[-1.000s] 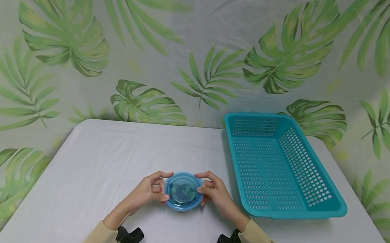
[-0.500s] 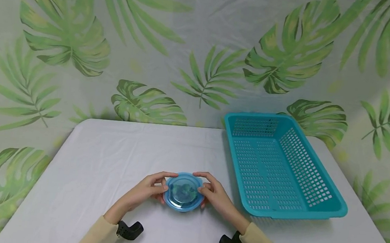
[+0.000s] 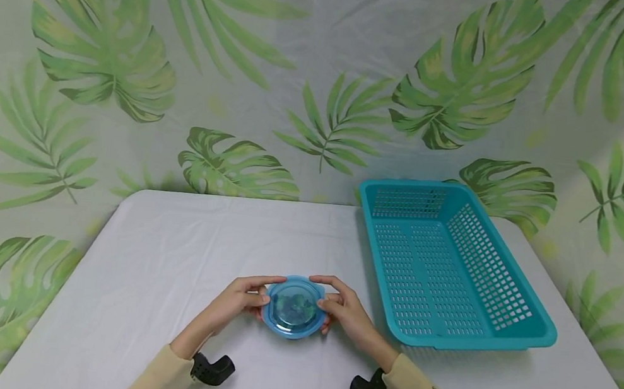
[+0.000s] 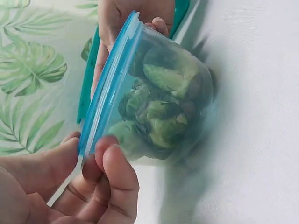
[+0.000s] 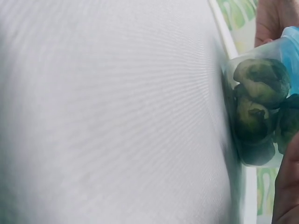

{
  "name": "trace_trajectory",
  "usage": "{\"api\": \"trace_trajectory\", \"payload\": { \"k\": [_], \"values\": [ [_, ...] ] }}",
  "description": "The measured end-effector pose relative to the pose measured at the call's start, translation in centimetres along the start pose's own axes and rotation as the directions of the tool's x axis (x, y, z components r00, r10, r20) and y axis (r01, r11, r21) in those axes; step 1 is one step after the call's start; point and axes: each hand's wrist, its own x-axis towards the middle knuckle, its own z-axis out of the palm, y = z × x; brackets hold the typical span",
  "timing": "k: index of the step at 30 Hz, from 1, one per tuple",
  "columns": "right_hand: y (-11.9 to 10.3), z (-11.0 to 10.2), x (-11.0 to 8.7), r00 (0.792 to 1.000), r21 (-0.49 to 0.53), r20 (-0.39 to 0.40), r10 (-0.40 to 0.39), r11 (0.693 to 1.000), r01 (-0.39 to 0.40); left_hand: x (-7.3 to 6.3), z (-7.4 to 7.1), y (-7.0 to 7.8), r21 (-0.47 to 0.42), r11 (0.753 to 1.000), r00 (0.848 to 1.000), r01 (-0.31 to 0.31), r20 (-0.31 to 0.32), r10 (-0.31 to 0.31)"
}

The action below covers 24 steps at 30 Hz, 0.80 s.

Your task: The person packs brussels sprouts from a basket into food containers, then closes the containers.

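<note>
In the head view a round clear food container (image 3: 294,307) with a blue lid stands on the white table between both hands. Through its wall in the left wrist view I make out several leafy green balls that look like Brussels sprouts (image 4: 163,116). My left hand (image 3: 241,296) pinches the left side of the lid rim (image 4: 110,84), thumb on top and fingers curled below the edge. On the opposite side my right hand (image 3: 347,310) grips the rim, its index finger reaching along the far edge. The lid lies on the container all round, as far as it shows.
A turquoise perforated plastic basket (image 3: 429,267) stands on the right of the white-clothed table (image 3: 199,233). Behind the table hangs a leaf-patterned cloth (image 3: 232,85). Black wrist cameras (image 3: 213,370) sit on both forearms.
My left hand has shifted its hold, its index finger now reaching further along the far rim and its thumb higher on the lid. The right hand and the container have barely moved.
</note>
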Motion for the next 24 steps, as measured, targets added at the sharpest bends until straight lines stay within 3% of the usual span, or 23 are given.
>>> {"api": "trace_trajectory", "payload": {
  "k": [6, 11, 18, 24],
  "values": [
    [0.1, 0.0, 0.0, 1.000, 0.007, -0.009, -0.006, 1.000, 0.006, -0.3, 0.6, 0.5, 0.077, 0.997, 0.999, 0.022, -0.042, -0.019],
    [0.2, -0.2, -0.2, 0.999, -0.012, 0.024, -0.023, 1.000, 0.023, -0.4, 0.4, 0.5, 0.107, 0.994, 1.000, 0.002, 0.019, -0.004],
    [0.0, -1.0, -0.7, 0.982, 0.032, 0.185, -0.035, 0.999, 0.030, -0.8, -0.1, 0.2, 0.188, 0.982, 0.990, 0.001, 0.141, -0.028],
    [-0.1, -1.4, -0.7, 0.975, 0.040, 0.220, -0.026, 0.999, 0.017, -0.7, 0.3, 0.5, 0.273, 0.962, 0.992, -0.026, 0.127, -0.009]
  ]
}}
